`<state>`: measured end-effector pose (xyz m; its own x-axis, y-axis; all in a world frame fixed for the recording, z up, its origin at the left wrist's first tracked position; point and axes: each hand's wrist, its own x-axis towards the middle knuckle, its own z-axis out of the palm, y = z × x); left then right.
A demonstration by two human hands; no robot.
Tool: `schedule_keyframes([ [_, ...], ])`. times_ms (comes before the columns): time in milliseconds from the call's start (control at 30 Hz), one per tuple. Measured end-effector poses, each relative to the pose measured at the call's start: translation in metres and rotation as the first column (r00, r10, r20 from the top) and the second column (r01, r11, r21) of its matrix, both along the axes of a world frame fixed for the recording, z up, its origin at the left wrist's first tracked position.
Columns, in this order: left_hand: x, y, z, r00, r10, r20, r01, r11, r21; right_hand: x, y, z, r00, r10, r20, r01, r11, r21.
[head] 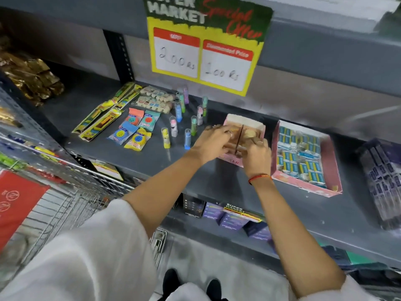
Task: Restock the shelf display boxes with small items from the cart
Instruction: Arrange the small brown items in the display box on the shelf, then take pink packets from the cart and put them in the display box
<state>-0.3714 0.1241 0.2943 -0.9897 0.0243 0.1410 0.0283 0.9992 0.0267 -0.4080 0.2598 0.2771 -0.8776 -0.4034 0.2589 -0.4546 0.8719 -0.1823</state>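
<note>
A small pink display box (243, 120) stands on the grey shelf (152, 157), split by a divider and filled with brownish small items. My left hand (211, 141) rests flat over its left half, fingers spread on the items. Over the right half my right hand (257, 156) presses down on the items, fingers bent. Whether either hand grips an item is hidden. To the right stands a larger pink display box (334, 161) packed with blue-and-white small packets. The wire cart (65, 192) stands at the lower left.
Left of the small box stand several coloured tubes (187, 139); beyond them lie round scrubber packs (130, 132), long yellow packs (102, 118) and pale packets. A price sign (204, 55) hangs above. Dark purple packs (382, 181) lie at the far right. Purple boxes fill the shelf below.
</note>
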Motion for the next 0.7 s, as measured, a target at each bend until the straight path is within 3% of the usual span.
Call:
schedule_keyframes([
  [100, 0.038, -0.008, -0.001, 0.983, 0.054, -0.173, -0.018, 0.979, 0.203, 0.019, -0.008, 0.005, 0.999, 0.020, -0.034, -0.026, 0.982, -0.189],
  [200, 0.092, -0.026, -0.005, 0.912, 0.164, -0.376, -0.038, 0.947, 0.319, 0.054, -0.031, 0.013, 0.993, 0.109, -0.034, -0.114, 0.925, -0.362],
  [300, 0.153, -0.057, -0.009, 0.860, 0.357, -0.365, -0.201, 0.894, 0.400, 0.102, -0.075, 0.012, 0.951, 0.306, -0.055, -0.300, 0.858, -0.418],
  [400, 0.211, -0.091, -0.028, 0.778, 0.575, -0.251, -0.394, 0.759, 0.518, 0.152, -0.126, 0.003, 0.849, 0.527, 0.038, -0.470, 0.786, -0.402],
  [500, 0.263, -0.121, -0.064, 0.634, 0.771, -0.069, -0.601, 0.546, 0.584, 0.197, -0.171, -0.022, 0.688, 0.684, 0.242, -0.619, 0.728, -0.295],
  [700, 0.341, -0.141, -0.159, 0.309, 0.880, 0.362, -0.856, 0.091, 0.509, 0.254, -0.226, -0.122, 0.495, 0.617, 0.612, -0.771, 0.637, -0.018],
])
